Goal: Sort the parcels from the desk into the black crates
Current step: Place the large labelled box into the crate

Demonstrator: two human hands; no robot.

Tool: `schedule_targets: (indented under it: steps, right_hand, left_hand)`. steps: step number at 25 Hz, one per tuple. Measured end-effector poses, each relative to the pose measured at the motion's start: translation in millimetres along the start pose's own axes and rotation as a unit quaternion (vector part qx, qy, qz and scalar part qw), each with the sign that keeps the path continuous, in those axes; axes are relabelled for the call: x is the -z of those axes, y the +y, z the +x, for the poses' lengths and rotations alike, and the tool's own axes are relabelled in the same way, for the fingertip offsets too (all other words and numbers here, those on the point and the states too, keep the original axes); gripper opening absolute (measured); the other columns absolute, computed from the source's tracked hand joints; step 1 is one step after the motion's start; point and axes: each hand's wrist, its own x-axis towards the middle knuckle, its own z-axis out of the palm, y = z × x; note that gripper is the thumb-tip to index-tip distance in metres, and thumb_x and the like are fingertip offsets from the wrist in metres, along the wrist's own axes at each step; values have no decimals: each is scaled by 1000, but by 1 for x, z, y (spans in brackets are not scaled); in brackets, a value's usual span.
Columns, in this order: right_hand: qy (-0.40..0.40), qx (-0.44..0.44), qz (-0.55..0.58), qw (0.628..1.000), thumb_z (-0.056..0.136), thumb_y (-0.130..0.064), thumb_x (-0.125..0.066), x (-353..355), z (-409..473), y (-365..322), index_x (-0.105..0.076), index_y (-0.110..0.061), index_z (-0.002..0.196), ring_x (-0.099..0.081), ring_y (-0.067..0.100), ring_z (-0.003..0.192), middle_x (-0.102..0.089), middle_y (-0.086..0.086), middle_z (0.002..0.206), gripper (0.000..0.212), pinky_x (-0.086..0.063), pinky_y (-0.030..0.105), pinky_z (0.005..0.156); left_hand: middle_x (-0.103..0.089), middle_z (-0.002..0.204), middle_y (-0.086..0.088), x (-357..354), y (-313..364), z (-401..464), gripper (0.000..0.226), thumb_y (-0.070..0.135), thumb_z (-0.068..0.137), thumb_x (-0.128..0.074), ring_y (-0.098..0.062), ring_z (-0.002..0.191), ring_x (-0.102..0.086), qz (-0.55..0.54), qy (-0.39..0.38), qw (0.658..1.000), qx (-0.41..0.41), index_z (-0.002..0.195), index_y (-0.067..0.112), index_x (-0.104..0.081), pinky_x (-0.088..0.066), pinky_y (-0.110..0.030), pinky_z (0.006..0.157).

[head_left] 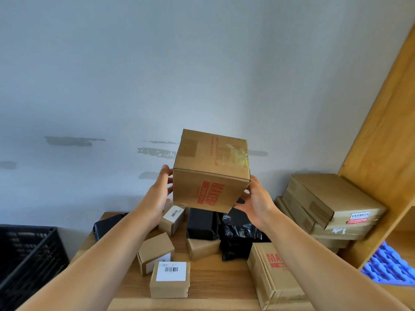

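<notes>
Desk [215, 288] is light wood, cluttered, filling the lower centre of the frame. On it I see a small kraft box with barcode label [170, 279] at bottom centre, a plain small carton [155, 250] just behind it and touching, and another labelled small box [171, 218] further back, under my left wrist. A matte black box [201, 223] stands mid-desk, with crinkly glossy black poly bags [240, 239] beside it on the right and one more black bag [105, 227] at the desk's far left corner. A flat brown carton with red print [272, 274] lies lower right. A stack of flat mailer cartons [325, 207] leans at right against a wooden shelf unit [381, 135]; something blue and ridged [390, 263] sits inside the shelf at the lower right. The black crate [27, 259], slotted plastic, is at the lower left edge, beside the desk. Grey-white wall [157, 63] with scuffed patches fills the upper frame.

The cube cardboard box [211, 171], with red lettering and taped seams, is lifted clear above the desk clutter at frame centre and tilted. My left hand [160, 194] presses its left face with the thumb up at the edge; my right hand [256, 203] cups the lower right corner, fingers curled underneath. The box is clamped between both palms, with nothing between it and the crate but my left forearm.
</notes>
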Motion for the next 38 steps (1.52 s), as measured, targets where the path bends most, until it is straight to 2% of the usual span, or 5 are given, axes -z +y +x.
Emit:
schedule_targets:
  steps: [8, 16, 23, 31, 38]
  right_hand:
    - [-26, 10, -54, 998, 89, -25, -58, 11, -4, -1, -63, -26, 102, -63, 13, 95, -72, -5, 87, 14, -44, 38, 89]
    - [-15, -11, -13, 1000, 95, -44, -46, 8, -9, -10, -71, -18, 96, -65, 20, 84, -70, 6, 90, 36, -47, 33, 76]
    - [-35, -9, -18, 999, 92, -42, -50, 2, -15, -8, -68, -17, 102, -62, 21, 88, -72, 6, 100, 32, -43, 33, 78]
    - [-45, -33, -60, 997, 90, -41, -56, 1, -14, -12, -67, -19, 116, -61, 23, 103, -72, 2, 106, 36, -45, 43, 86]
    - [-68, -6, -66, 995, 83, -16, -71, 12, -11, -5, -58, -35, 125, -59, 23, 112, -64, 2, 122, 48, -55, 47, 88]
  left_hand:
    - [-55, 130, 7, 9, 0, -7, 42, 62, 95, -28, -15, 126, -45, 15, -14, 1000, 24, 121, 40, -51, -31, -42, 111]
    - [-70, 93, -2, 16, 11, -13, 24, 9, 90, -43, -24, 105, -61, -76, -28, 996, -31, 105, 15, -61, -37, -43, 104]
    - [-62, 124, -1, 23, 10, -10, 54, 63, 78, -53, -21, 123, -51, -52, -45, 998, -16, 107, 18, -61, -29, -53, 110]
    - [-64, 112, -8, 25, 7, -7, 21, 24, 88, -61, -27, 117, -54, -61, -30, 997, -22, 107, 18, -54, -34, -52, 108]
    - [-60, 117, -1, 16, 15, 1, 56, 56, 96, -34, -15, 101, -59, 80, -15, 996, -37, 145, 36, -17, -40, -40, 96]
